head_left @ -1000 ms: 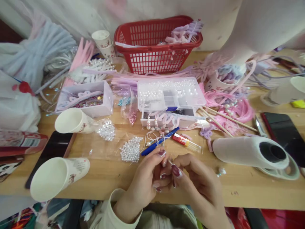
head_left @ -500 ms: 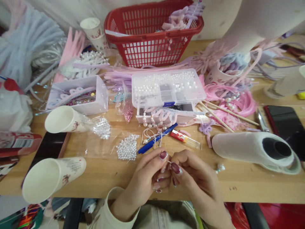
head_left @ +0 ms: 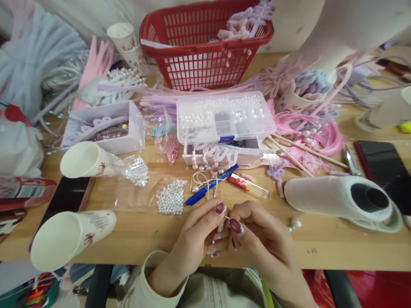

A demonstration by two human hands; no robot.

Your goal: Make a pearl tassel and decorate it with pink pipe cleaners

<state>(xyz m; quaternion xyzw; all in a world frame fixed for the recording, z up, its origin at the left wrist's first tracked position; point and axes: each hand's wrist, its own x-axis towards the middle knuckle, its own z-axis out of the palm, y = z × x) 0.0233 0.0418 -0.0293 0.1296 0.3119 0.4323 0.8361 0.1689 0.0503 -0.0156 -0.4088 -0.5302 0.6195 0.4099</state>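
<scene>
Both of your hands meet over the front of the table [head_left: 340,253], each closed to a small pinch: your left hand [head_left: 198,231] and right hand [head_left: 261,238] seem to share one short bit of white string [head_left: 227,217] between thumbs and fingertips. Whatever else sits inside the curled fingers is hidden, so I cannot tell. To work it well, let the left pinch hold firm while the right thumb makes the fine moves; keep the string short and straight between them, since a slack end could slip. Keep your knuckles clear of the pearls [head_left: 171,197] and the blue pen [head_left: 198,196] just ahead, which might roll if nudged.

Against a second ago, your two thumbnails sit slightly closer together. The red basket [head_left: 205,50] and the lighter [head_left: 244,183] show higher and farther left, most likely because your head has tipped. Against half a second ago, hardly anything differs: the same pinch, the same string, only a slight shift of view.
</scene>
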